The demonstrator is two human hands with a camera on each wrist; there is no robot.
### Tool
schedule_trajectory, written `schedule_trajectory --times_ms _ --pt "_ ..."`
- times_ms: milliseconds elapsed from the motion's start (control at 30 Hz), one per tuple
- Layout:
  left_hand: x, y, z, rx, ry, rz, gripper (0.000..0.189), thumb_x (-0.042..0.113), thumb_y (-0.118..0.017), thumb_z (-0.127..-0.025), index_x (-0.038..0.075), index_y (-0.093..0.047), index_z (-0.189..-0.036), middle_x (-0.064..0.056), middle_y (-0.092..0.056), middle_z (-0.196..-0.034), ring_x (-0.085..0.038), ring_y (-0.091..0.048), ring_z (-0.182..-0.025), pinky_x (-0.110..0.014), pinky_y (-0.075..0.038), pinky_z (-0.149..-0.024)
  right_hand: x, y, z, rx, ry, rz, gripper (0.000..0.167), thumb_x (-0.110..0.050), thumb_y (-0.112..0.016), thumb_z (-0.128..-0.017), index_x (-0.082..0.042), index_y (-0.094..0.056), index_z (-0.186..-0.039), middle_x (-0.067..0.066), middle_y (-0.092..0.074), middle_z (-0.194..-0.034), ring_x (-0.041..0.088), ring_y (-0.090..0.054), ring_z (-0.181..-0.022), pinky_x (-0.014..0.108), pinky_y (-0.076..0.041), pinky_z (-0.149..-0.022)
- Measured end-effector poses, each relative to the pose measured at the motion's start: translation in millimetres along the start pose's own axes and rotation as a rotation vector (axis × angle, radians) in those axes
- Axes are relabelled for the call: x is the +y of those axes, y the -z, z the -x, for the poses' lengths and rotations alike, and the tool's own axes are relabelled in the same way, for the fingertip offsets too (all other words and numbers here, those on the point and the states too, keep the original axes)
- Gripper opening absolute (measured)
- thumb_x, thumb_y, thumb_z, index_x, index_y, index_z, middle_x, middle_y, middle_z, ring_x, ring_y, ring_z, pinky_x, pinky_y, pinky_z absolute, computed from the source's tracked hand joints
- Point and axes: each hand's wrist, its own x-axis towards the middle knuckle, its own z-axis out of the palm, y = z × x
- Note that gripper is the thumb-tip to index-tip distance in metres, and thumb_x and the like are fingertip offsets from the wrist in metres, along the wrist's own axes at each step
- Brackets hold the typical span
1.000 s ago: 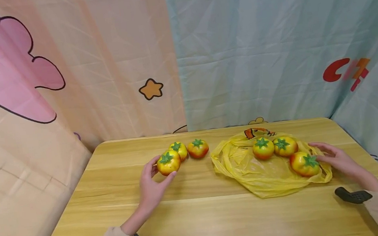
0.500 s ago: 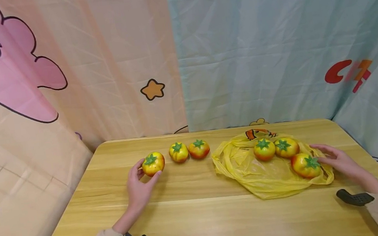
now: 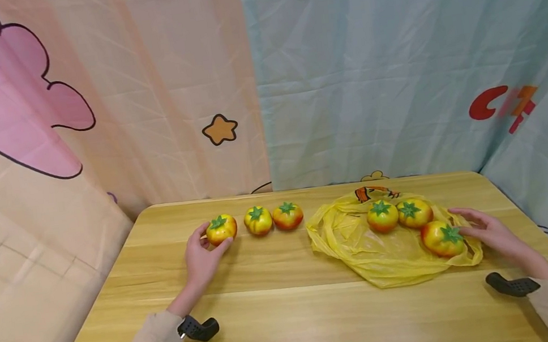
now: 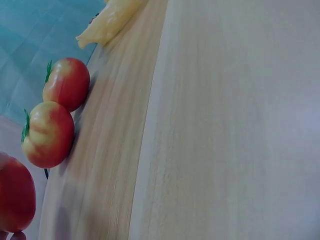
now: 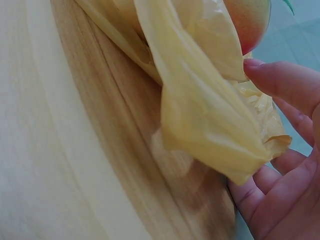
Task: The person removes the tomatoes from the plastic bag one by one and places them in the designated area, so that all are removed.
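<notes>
My left hand (image 3: 202, 258) grips a yellow-and-red tomato (image 3: 221, 230) with a green star-shaped top, at the back left of the table. In the left wrist view this tomato (image 4: 15, 195) shows at the lower left, with fingertips under it. Two more tomatoes, a yellow one (image 3: 258, 222) and a redder one (image 3: 287, 216), sit side by side to its right. My right hand (image 3: 494, 235) rests at the right edge of a yellow plastic bag (image 3: 366, 251), its fingers loosely spread. Its thumb tip lies close by the nearest tomato (image 3: 441, 239) on the bag.
On the bag also lie two tomatoes, one greenish yellow (image 3: 382, 216) and one (image 3: 415, 213) beside it. The wooden table (image 3: 292, 322) ends at a patterned curtain (image 3: 369, 68) behind. Black wrist devices (image 3: 512, 284) sit at both sleeves.
My left hand has carried its tomato leftward, away from the other two, then slightly back and down into line with them. The right hand and bag have stayed put.
</notes>
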Motion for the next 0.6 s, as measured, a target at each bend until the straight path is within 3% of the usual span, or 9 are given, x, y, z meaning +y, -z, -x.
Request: schedule_trajectory --times_ms 200,433,600 --pt "-3.3 -3.8 -10.4 -0.008 0.018 -0.011 0.070 0.020 -0.077 -0.081 0.000 -0.043 -0.139 -0.022 -0.044 -0.137 -0.035 -0.050 -0.112 -0.045 -0.044 -0.099 -1.7 -0.8 -0.4 -0.005 -0.005 -0.014 0.046 -0.021 -0.051 -0.100 -0.016 -0.042 -0.145 -0.033 -0.039 -0.135 -0.030 -0.029 -0.106 -0.002 -0.030 -0.082" --pt "-6.1 -8.6 -18.8 -0.005 0.029 -0.016 0.070 0.023 -0.077 -0.081 0.002 -0.043 -0.139 -0.023 -0.044 -0.137 -0.035 -0.050 -0.113 -0.045 -0.044 -0.099 -1.9 -0.5 -0.3 -0.003 -0.025 -0.005 0.045 -0.022 -0.052 -0.100 -0.022 -0.044 -0.143 -0.025 -0.041 -0.139 -0.031 -0.029 -0.105 -0.002 -0.031 -0.080" --pt "-7.2 -12.9 -22.7 -0.024 0.041 -0.003 0.071 0.021 -0.076 -0.082 0.001 -0.042 -0.140 -0.024 -0.042 -0.137 -0.036 -0.049 -0.113 -0.045 -0.044 -0.099 -2.1 -0.9 -0.1 -0.006 -0.016 -0.018 0.046 -0.021 -0.051 -0.100 -0.016 -0.042 -0.145 -0.034 -0.038 -0.133 -0.030 -0.028 -0.106 -0.002 -0.029 -0.083"
